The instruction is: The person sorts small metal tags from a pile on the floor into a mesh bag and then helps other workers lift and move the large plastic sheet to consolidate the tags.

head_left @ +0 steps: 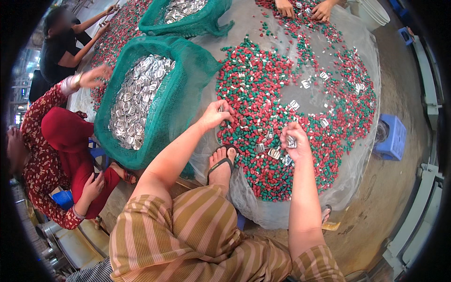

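Observation:
A wide heap of small red and green pebble-like pieces [253, 80] lies on a clear plastic sheet [253, 214] in front of me. Silver slotted metal buckles [274, 153] are scattered among them. My right hand [299, 140] is closed over the near part of the heap, with a metal buckle [291, 142] against its curled fingers. At the heap's left edge, my left hand [215, 115] is pinched closed; a bit of silver metal, seemingly another buckle, shows between thumb and fingers.
Left of my arm stands a basket lined with green netting [123, 164], full of buckles; a second netted basket [188, 32] is behind it. Other people sit at the left, and a co-worker's hands [322, 10] reach in at the far side. A blue stool [392, 136] stands right.

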Tool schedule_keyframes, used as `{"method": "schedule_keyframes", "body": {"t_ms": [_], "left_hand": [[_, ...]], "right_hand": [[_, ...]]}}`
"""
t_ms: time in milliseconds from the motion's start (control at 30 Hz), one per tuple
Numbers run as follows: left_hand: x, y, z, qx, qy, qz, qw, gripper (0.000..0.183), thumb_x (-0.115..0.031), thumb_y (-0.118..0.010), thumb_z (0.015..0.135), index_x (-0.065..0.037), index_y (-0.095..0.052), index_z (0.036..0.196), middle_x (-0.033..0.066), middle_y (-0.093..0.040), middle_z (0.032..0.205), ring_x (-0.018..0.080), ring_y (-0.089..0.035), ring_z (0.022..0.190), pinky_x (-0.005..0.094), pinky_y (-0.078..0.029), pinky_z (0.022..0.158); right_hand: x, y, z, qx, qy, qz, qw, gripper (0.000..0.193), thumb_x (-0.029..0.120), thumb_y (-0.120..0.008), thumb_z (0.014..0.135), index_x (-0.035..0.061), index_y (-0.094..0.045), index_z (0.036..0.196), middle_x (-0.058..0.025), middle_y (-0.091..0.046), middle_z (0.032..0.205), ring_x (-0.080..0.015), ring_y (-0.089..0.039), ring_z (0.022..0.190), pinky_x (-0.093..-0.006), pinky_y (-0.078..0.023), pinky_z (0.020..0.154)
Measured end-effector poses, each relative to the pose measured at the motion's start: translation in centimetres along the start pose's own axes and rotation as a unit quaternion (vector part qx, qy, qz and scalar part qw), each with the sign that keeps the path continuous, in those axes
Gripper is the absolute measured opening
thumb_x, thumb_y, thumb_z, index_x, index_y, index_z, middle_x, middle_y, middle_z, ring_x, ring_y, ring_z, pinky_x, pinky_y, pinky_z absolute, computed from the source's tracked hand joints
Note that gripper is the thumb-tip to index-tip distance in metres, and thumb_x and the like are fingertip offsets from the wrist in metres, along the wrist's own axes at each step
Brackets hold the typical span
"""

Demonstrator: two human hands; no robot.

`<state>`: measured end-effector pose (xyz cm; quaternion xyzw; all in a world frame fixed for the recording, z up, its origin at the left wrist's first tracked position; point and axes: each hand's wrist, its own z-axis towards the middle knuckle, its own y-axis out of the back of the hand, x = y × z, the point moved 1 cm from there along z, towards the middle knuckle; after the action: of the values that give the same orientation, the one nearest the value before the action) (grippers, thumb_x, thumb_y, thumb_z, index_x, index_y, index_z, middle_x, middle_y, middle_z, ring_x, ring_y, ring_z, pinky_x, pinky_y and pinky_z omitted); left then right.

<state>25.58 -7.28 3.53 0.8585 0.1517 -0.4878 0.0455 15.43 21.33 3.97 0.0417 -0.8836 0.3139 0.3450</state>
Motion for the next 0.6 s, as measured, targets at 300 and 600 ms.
{"method": "schedule_keyframes", "body": {"t_ms": [300, 600], "left_hand": [[0.7, -2.7, -0.1, -0.014, -0.107, 0.534, 0.839, 0.031, -0.022, -0.068, 0.075, -0.015, -0.060, 0.104, 0.0101, -0.064, 0.094, 0.0295, -0.061, 0.089, 0.0409, -0.049, 0.075], [0.9, -1.6, 1.0, 0.088, -0.107, 0.433, 0.890, 0.027, -0.014, -0.072, 0.067, -0.010, -0.060, 0.090, 0.0071, -0.065, 0.087, 0.0251, -0.062, 0.084, 0.0360, -0.049, 0.073]], "right_hand": [[-3.3, -5.2, 0.3, -0.180, 0.113, -0.743, 0.635, 0.021, 0.023, -0.068, 0.073, 0.0099, -0.065, 0.088, -0.0090, -0.062, 0.092, -0.0287, -0.062, 0.085, -0.0394, -0.051, 0.072], [-1.9, -2.7, 0.9, -0.234, 0.253, -0.556, 0.756, 0.011, 0.017, -0.065, 0.077, 0.0081, -0.066, 0.083, -0.0038, -0.059, 0.071, -0.0239, -0.060, 0.068, -0.0336, -0.048, 0.062]]}}
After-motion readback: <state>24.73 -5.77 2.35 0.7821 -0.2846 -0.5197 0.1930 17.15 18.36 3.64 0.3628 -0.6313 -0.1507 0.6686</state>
